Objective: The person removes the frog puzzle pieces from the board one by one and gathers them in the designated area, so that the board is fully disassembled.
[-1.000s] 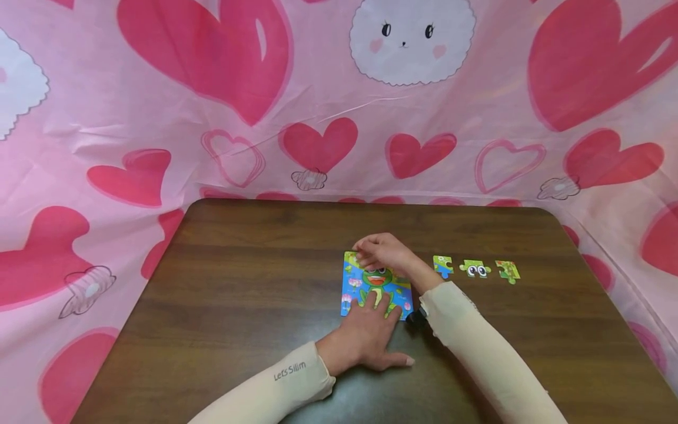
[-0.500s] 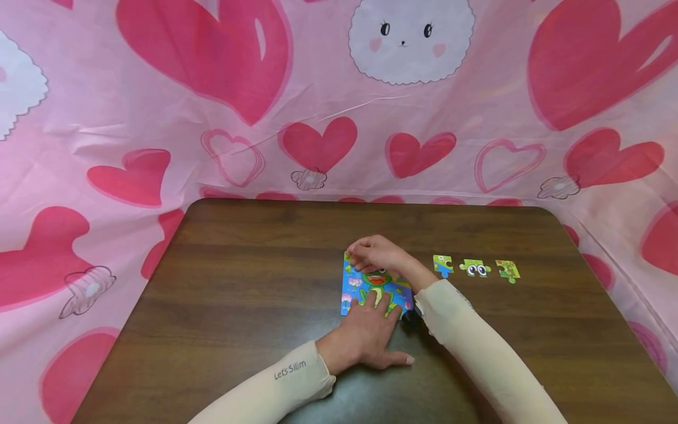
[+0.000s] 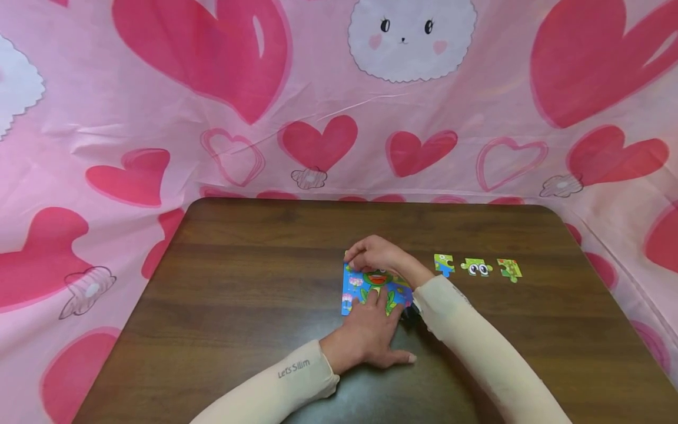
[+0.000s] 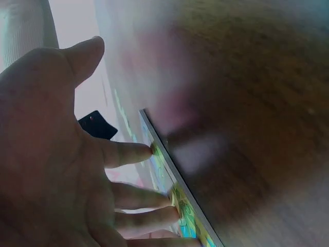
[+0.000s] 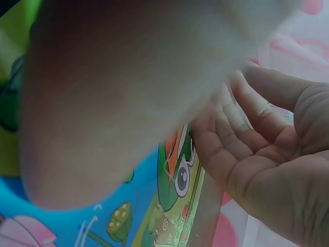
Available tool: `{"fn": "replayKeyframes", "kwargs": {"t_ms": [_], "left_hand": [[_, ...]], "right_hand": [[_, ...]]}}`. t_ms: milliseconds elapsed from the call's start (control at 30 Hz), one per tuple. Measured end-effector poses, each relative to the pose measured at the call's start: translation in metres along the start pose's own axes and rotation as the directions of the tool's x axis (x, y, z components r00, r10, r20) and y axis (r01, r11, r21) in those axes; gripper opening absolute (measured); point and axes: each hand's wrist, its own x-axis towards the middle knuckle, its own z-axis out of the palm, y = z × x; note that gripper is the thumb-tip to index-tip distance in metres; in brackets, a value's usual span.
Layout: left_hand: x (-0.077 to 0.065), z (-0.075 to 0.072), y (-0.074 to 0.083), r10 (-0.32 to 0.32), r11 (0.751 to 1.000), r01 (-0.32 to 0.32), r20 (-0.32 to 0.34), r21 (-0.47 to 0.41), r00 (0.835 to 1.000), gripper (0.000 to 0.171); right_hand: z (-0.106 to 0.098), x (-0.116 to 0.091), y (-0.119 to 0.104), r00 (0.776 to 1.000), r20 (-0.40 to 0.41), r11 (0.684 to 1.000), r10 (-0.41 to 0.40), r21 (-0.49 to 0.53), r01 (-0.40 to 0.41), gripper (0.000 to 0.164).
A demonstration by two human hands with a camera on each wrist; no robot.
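A square frog jigsaw puzzle [image 3: 355,284] lies on the brown table, with a green frog on blue. My left hand [image 3: 371,333] rests on its near part, fingers spread and straight. In the left wrist view those fingertips [image 4: 141,153] touch the near side of the puzzle. My right hand [image 3: 380,254] is over the puzzle's far left corner, fingers bent and thumb close to them. The right wrist view shows the curled fingers [image 5: 221,136] beside a printed frog eye. Whether they pinch a piece is hidden.
Three loose puzzle pieces lie in a row right of the puzzle: a blue-green one [image 3: 444,264], one with eyes [image 3: 477,268] and a green one [image 3: 510,269]. A pink heart-print cloth [image 3: 318,70] hangs behind the table [image 3: 238,294].
My right hand has shifted slightly left, to the puzzle's far left corner. The left hand stays on the near part, and the three loose pieces have stayed put.
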Motion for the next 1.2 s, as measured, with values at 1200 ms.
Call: {"fn": "replayKeyframes", "kwargs": {"t_ms": [1200], "left_hand": [[0.0026, -0.0004, -0.0054, 0.061, 0.995, -0.056, -0.057, 0.078, 0.997, 0.087]], "right_hand": [[-0.0074, 0.0008, 0.0013, 0.995, 0.097, 0.986, 0.006, -0.165, 0.01, 0.017]]}}
